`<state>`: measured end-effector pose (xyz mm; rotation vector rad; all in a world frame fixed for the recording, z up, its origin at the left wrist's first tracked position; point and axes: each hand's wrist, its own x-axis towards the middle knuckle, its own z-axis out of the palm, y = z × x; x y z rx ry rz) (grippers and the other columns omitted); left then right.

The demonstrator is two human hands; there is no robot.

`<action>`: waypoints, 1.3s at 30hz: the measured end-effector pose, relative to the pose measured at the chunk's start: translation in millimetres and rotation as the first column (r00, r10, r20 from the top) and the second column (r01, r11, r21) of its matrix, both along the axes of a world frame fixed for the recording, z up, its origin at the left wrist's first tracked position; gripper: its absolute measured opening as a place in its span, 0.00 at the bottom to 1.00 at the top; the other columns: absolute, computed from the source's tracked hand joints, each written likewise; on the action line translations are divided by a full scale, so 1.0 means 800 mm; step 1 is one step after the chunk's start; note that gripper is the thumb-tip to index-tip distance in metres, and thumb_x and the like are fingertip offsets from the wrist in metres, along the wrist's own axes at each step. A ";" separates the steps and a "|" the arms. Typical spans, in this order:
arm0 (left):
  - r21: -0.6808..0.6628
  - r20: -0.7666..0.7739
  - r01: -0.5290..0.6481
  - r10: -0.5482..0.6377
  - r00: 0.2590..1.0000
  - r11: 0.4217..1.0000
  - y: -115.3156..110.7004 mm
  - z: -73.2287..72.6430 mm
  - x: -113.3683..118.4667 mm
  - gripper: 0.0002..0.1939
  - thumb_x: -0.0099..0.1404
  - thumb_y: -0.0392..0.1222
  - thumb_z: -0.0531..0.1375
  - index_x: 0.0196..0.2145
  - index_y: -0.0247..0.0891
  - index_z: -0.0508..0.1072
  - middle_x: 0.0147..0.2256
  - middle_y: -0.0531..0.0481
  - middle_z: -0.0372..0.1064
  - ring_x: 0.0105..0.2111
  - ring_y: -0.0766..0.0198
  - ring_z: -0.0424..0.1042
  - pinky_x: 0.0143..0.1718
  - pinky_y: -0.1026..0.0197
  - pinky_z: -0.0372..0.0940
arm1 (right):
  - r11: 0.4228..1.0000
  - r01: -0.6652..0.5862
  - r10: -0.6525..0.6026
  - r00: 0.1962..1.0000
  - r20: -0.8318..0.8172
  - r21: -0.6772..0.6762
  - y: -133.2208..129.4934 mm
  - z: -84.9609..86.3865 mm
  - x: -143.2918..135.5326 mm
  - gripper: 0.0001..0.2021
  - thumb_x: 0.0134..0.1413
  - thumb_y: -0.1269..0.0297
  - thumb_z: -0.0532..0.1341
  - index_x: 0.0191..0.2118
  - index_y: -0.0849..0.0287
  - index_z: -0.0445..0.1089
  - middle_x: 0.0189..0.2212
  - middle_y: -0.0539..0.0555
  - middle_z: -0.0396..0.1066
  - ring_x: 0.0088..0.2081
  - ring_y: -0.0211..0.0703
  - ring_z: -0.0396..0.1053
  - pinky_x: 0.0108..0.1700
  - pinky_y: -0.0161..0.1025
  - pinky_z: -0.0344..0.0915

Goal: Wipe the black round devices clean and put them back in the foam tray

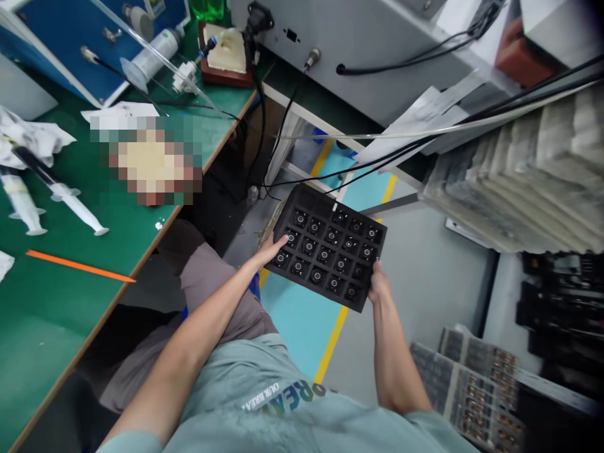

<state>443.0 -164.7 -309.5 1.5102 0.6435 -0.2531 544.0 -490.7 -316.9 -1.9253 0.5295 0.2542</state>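
A black compartment tray (330, 290) is held out in front of my body, over the floor. Small round black parts with pale rings sit in most of its pockets; a few pockets along its far edge look bare. My left hand (270, 249) grips the tray's left side, thumb over the rim and the other fingers hidden beneath. On the opposite side my right hand (379, 282) holds the right edge, its fingers mostly out of sight underneath. A small white mark (335, 206) shows near the far edge of the tray.
At left stands a green-topped bench (56, 327) with syringes (78, 204), an orange stick (80, 265) and a blue machine (61, 44). Black cables (401, 151) hang across beyond the tray. Stacked pale trays (509, 176) stand at right, with more trays (472, 390) lower down.
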 end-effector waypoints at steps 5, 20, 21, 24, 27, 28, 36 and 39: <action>0.036 -0.016 -0.008 0.008 1.000 0.999 -0.007 0.014 -0.002 0.44 0.66 0.66 0.61 0.68 0.32 0.63 0.68 0.30 0.64 0.68 0.37 0.64 0.68 0.42 0.60 | 0.959 0.198 -0.158 0.968 -0.195 0.203 -0.020 -0.013 0.005 0.28 0.66 0.37 0.54 0.47 0.56 0.78 0.41 0.58 0.83 0.48 0.52 0.81 0.56 0.56 0.77; 0.056 0.088 0.396 -0.400 0.912 0.916 -0.165 0.094 -0.056 0.44 0.62 0.55 0.64 0.69 0.31 0.56 0.67 0.26 0.59 0.68 0.35 0.61 0.69 0.38 0.58 | 0.841 0.496 -0.477 0.868 -0.137 0.217 -0.213 0.041 -0.204 0.29 0.53 0.33 0.62 0.51 0.48 0.79 0.52 0.54 0.82 0.61 0.59 0.75 0.64 0.67 0.69; 0.048 0.094 0.425 -0.428 0.899 0.904 -0.173 0.096 -0.058 0.44 0.62 0.54 0.64 0.68 0.31 0.56 0.66 0.26 0.60 0.68 0.35 0.61 0.68 0.38 0.58 | 0.834 0.506 -0.489 0.862 -0.130 0.218 -0.222 0.045 -0.221 0.29 0.53 0.32 0.62 0.50 0.47 0.79 0.52 0.53 0.82 0.61 0.59 0.75 0.63 0.67 0.69; 0.034 0.110 0.488 -0.488 0.866 0.872 -0.183 0.097 -0.063 0.44 0.61 0.53 0.64 0.68 0.28 0.57 0.66 0.24 0.60 0.68 0.34 0.61 0.68 0.37 0.58 | 0.809 0.542 -0.524 0.840 -0.137 0.227 -0.241 0.051 -0.258 0.26 0.52 0.33 0.64 0.48 0.45 0.80 0.49 0.52 0.83 0.60 0.60 0.76 0.64 0.69 0.69; 0.029 0.118 0.513 -0.513 0.850 0.858 -0.179 0.095 -0.067 0.45 0.62 0.53 0.64 0.69 0.26 0.55 0.67 0.23 0.58 0.69 0.34 0.59 0.69 0.38 0.57 | 0.791 0.560 -0.536 0.829 -0.161 0.248 -0.249 0.054 -0.277 0.25 0.52 0.35 0.66 0.46 0.47 0.81 0.46 0.53 0.84 0.58 0.62 0.77 0.65 0.71 0.67; 0.028 0.120 0.516 -0.515 0.849 0.856 -0.177 0.094 -0.068 0.45 0.62 0.53 0.64 0.69 0.26 0.55 0.67 0.23 0.58 0.69 0.34 0.59 0.69 0.38 0.56 | 0.788 0.559 -0.534 0.829 -0.164 0.258 -0.250 0.054 -0.280 0.25 0.51 0.35 0.66 0.46 0.47 0.81 0.45 0.54 0.84 0.58 0.62 0.77 0.65 0.72 0.66; 0.013 0.123 0.438 -0.436 0.891 0.899 -0.160 0.080 -0.072 0.46 0.60 0.51 0.67 0.69 0.31 0.57 0.67 0.27 0.61 0.69 0.37 0.61 0.69 0.39 0.58 | 0.804 0.495 -0.471 0.869 -0.155 0.329 -0.233 0.040 -0.267 0.24 0.52 0.35 0.66 0.45 0.46 0.81 0.49 0.54 0.83 0.64 0.63 0.71 0.68 0.74 0.61; 0.028 0.113 0.366 -0.367 0.923 0.930 -0.139 0.066 -0.064 0.46 0.60 0.50 0.68 0.70 0.30 0.58 0.67 0.26 0.60 0.69 0.37 0.61 0.70 0.39 0.56 | 0.812 0.450 -0.413 0.893 -0.180 0.372 -0.209 0.024 -0.236 0.24 0.53 0.35 0.66 0.46 0.47 0.80 0.49 0.54 0.83 0.63 0.62 0.72 0.68 0.73 0.62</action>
